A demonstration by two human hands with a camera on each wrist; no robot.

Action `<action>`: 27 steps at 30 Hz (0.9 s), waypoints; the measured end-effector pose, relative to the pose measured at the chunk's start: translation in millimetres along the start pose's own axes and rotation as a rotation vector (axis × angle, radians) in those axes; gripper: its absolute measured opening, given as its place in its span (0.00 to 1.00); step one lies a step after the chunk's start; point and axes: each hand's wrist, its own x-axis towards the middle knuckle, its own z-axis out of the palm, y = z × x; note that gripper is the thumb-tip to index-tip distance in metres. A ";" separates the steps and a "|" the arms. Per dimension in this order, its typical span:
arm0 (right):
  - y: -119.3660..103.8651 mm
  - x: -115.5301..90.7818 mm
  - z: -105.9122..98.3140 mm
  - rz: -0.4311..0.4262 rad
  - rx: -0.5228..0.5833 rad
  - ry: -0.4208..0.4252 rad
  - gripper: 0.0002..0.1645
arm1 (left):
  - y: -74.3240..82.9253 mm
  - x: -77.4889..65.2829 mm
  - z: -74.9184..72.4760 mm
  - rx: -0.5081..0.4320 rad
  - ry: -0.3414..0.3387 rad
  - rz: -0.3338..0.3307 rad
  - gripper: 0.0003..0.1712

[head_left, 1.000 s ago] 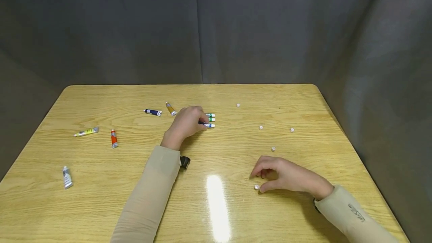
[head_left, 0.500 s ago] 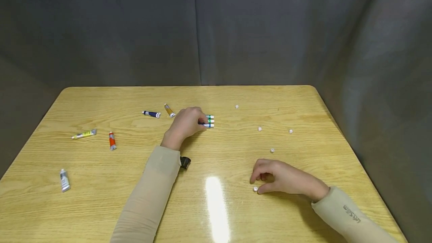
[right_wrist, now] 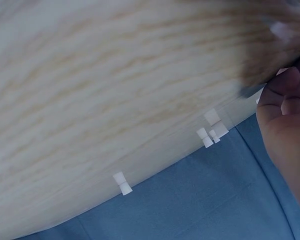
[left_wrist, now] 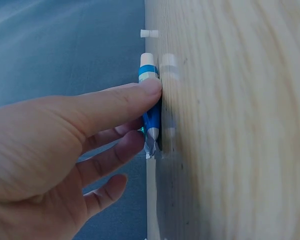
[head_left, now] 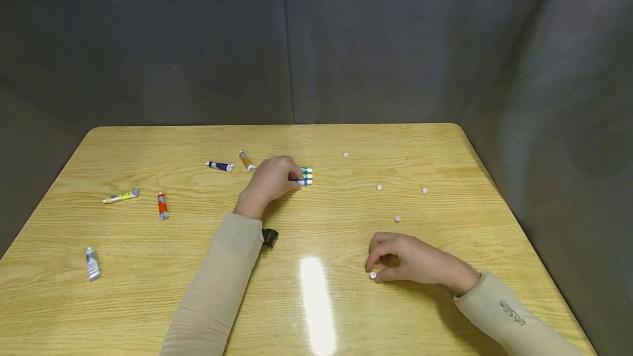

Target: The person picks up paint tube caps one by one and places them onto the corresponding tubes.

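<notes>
In the head view my left hand pinches a blue paint tube lying on the table; the left wrist view shows the thumb across it. Its white cap points right. Beside it, farther back, lie a green paint tube and a teal-banded one, their lower ends hidden by the hand. Nearer the front right, my right hand has curled fingers, with the index fingertip and thumb tip on either side of a small white cap. In the right wrist view that cap is hidden.
Several more white caps, one of them closest to the right hand, are spread over the right side. On the left lie loose paint tubes: navy, ochre, yellow, red and silver-white. Grey curtains surround the table.
The right hand's index finger has come down and closer to the thumb, narrowing around the white cap. My left hand stays on the blue paint tube. The head view has shifted slightly.
</notes>
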 end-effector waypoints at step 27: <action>-1.2 0.0 1.0 -0.058 -0.042 0.006 0.10 | 0.6 1.2 0.3 -0.010 0.016 -0.003 0.06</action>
